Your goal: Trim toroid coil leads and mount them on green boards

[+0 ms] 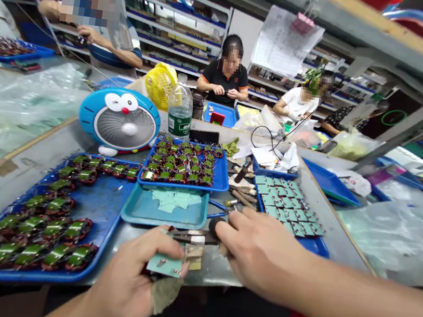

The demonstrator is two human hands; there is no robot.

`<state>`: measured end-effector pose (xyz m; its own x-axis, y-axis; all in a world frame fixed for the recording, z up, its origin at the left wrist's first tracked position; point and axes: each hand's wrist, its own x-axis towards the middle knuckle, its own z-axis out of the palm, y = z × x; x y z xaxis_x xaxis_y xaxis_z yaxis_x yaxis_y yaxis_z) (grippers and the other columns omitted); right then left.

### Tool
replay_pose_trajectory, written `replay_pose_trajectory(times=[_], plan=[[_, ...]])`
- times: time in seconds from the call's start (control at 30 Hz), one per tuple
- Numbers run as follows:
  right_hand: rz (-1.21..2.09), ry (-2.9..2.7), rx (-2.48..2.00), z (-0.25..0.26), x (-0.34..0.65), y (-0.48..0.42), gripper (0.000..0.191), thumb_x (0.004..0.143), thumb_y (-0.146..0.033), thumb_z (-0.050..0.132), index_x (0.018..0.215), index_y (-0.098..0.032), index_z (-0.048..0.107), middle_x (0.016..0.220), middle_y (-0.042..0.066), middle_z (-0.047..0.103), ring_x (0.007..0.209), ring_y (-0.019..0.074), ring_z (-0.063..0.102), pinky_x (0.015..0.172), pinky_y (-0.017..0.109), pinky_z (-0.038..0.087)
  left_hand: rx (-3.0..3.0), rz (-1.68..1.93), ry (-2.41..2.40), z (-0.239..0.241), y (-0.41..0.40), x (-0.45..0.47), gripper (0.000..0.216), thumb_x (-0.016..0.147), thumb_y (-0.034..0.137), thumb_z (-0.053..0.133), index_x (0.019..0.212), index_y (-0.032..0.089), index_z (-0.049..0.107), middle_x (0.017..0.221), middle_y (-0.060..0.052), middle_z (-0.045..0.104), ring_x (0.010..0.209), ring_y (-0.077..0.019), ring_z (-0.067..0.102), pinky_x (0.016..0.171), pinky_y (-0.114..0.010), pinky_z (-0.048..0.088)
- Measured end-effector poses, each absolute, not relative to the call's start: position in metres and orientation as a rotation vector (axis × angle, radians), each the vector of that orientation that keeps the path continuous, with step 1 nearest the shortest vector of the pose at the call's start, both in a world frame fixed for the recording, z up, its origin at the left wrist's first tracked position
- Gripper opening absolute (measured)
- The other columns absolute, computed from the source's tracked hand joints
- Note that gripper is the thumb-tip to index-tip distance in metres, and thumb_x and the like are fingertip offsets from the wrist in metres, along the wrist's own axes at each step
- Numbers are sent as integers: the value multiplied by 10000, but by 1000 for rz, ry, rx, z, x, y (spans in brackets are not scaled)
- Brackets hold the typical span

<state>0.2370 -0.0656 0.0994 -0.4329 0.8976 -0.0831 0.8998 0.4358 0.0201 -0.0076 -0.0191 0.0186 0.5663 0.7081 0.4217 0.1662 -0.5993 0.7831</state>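
left hand (136, 274) pinches a green circuit board (164, 265) at lower centre; right hand (261, 254) hovers half-curled beside a black-handled tool (194, 238), grip unclear.

A pale green square card (164, 265) echoes the teal shallow plastic tray (163, 221), while glossy green components (56, 256) edged in dark red form neat rows on a bright blue rectangular plastic tray (22, 275), near a round blue-and-white desk fan (119, 119).

Bright, even light, soft shadows, and wide-angle bowing toward the edges.
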Motion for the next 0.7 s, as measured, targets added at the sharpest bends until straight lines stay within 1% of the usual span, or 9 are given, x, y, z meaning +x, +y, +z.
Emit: replay_pose_trajectory(times=[0.1,0.17,0.23,0.37,0.43,0.5,0.57,0.63,0.7], plan=[[-161,2614,1801,82,225,-71,147,900,-97,547,926,-240,567,938,46,647,802,232,567,671,343,346,2047,1046,753,15,-18,-12,192,865,201,772,956,292,630,807,46,704,646,-140,666,644,-242,500],[-215,2621,1868,68,219,-75,178,864,-70,544,917,-239,561,942,42,651,811,227,568,675,340,349,2033,1050,761,13,-19,-13,185,865,208,774,944,288,627,799,42,703,631,-140,667,643,-250,505],[-235,2625,1872,61,217,-78,182,830,-79,551,915,-240,559,930,43,653,808,231,566,664,342,341,2019,1062,753,14,-20,-13,178,866,206,766,930,287,621,782,42,697,612,-139,660,632,-255,506],[-317,2641,1824,67,219,-82,186,776,-86,552,880,-240,547,883,39,644,767,224,555,664,338,341,1995,1100,668,18,-24,-13,230,851,158,754,952,305,611,763,50,689,612,-141,658,603,-246,500],[-419,2648,1825,76,220,-84,191,752,-85,562,858,-241,528,872,30,635,771,216,555,675,326,352,1965,1098,609,19,-26,-15,269,841,119,749,961,311,602,779,46,692,629,-146,663,612,-248,509],[-592,2641,1843,85,222,-85,204,741,-83,579,840,-244,502,854,9,620,767,198,552,676,301,362,1922,1070,542,19,-27,-19,289,839,85,737,959,305,595,814,33,697,654,-152,668,638,-260,524],[-824,2611,1826,94,225,-83,214,760,-75,589,825,-246,478,805,-28,592,713,161,528,646,268,355,1896,1033,487,20,-25,-23,291,838,72,733,962,300,600,862,15,706,712,-166,686,676,-274,537],[-1010,2566,1812,98,228,-81,194,813,-105,615,815,-242,477,764,-52,564,661,135,494,617,251,340,1892,990,484,21,-23,-26,279,837,86,747,970,296,620,873,7,705,738,-169,686,688,-270,540],[-1169,2548,1895,90,226,-80,121,871,-169,644,872,-237,543,827,-37,602,723,146,532,663,257,383,1823,945,539,21,-21,-28,236,853,160,769,997,283,628,871,-4,711,731,-168,685,679,-260,549]])
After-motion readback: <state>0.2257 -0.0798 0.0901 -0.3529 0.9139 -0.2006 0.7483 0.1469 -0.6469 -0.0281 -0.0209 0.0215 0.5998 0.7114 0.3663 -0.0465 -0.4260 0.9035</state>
